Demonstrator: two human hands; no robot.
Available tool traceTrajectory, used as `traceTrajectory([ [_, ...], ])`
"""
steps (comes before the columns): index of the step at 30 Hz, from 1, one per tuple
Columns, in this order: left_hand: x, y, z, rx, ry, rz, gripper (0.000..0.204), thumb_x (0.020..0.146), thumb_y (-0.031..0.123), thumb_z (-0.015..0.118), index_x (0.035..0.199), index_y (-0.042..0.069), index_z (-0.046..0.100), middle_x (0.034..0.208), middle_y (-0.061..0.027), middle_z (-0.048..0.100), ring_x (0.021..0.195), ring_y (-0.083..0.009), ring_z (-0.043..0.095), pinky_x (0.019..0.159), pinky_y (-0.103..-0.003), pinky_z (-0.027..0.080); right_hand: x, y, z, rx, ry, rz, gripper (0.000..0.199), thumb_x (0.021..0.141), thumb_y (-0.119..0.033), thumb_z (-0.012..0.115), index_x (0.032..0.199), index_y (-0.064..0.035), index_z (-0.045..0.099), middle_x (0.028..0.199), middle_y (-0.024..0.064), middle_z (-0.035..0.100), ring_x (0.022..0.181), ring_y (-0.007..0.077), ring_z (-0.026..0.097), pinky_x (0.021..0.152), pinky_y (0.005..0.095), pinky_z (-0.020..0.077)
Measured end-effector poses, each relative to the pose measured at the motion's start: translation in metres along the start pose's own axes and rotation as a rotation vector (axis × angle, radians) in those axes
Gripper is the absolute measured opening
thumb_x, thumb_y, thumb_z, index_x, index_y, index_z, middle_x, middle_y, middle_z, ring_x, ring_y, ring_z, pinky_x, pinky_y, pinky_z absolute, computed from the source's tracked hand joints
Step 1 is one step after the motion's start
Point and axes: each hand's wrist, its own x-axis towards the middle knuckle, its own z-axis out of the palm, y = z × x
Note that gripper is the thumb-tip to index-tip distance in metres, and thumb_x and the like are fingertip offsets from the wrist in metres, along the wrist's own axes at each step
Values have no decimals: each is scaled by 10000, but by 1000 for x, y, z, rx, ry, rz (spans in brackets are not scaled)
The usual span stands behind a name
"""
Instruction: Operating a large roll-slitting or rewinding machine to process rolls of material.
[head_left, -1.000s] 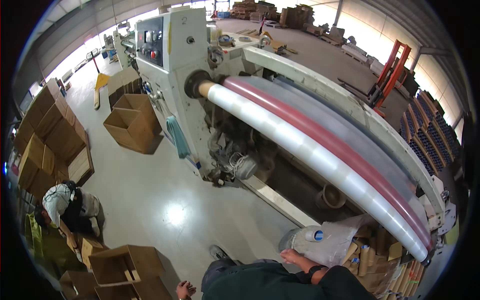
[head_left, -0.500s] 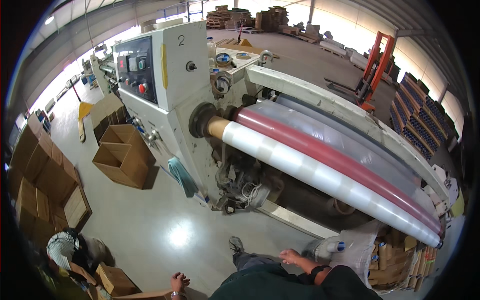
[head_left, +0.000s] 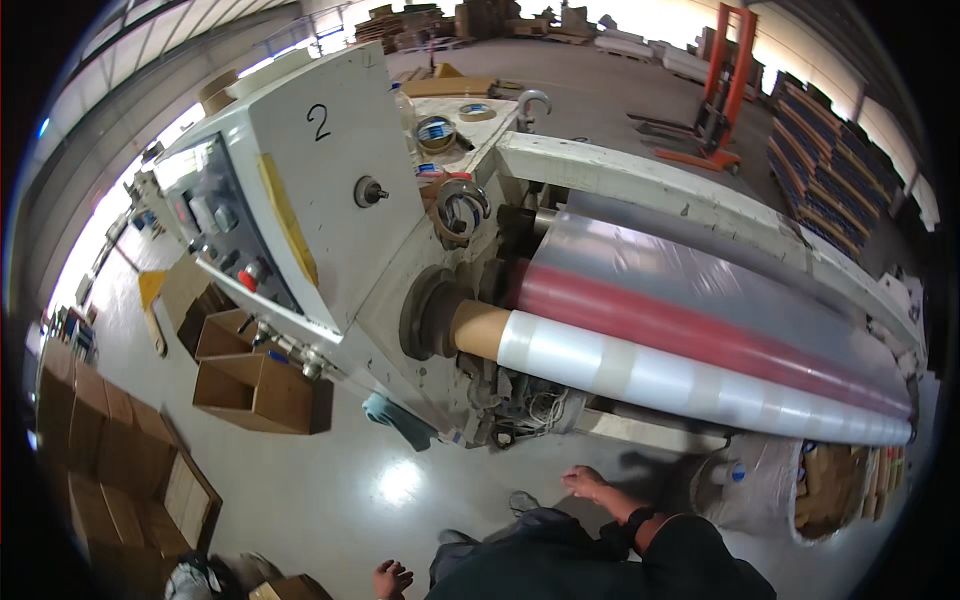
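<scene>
My left hand (head_left: 392,579) hangs low at the bottom edge, fingers loosely bent and apart, with nothing seen in it. My right hand (head_left: 580,481) is held out in front of my body above the floor, its fingers loosely curled and no object showing in it. It is nearest to the large roller machine (head_left: 385,265) but does not touch it. Across the machine's front runs a long roll of whitish film (head_left: 640,368) on a brown cardboard core (head_left: 478,330). Behind that roll lies a dark red roller (head_left: 640,308), with clear film (head_left: 640,250) passing over it.
Cardboard boxes (head_left: 255,390) stand on the floor left of the machine; more cardboard (head_left: 130,450) lies farther left. A wrapped bin of cardboard tubes (head_left: 830,485) is at my right. Tape rolls (head_left: 436,133) lie on the machine's table. An orange lift truck (head_left: 722,100) stands beyond.
My view has turned and come closer to the machine, which appears larger. The co-worker at the lower left has mostly left the picture. Both hands still show nothing held.
</scene>
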Motion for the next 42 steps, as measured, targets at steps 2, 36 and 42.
traceTrajectory([
  [2,54,9,-15,-76,-34,-10,391,815,63,536,1177,-6,405,844,-174,586,633,-336,631,506,-425,522,7,-12,21,-65,86,-106,291,801,-257,607,990,-36,609,750,59,623,682,174,596,610,305,477],
  [36,238,272,5,933,-674,52,463,773,65,596,1187,-46,423,791,-157,606,623,-293,651,472,-380,519,-101,203,312,-640,718,-161,526,592,-99,742,1091,-65,580,1014,98,612,957,262,594,828,359,491],
  [42,250,322,48,1015,-765,204,492,775,128,587,1210,-14,407,885,-168,598,658,-298,643,553,-402,529,-80,221,398,-40,616,-66,330,637,-87,696,946,-52,586,836,116,598,746,294,597,640,404,486],
])
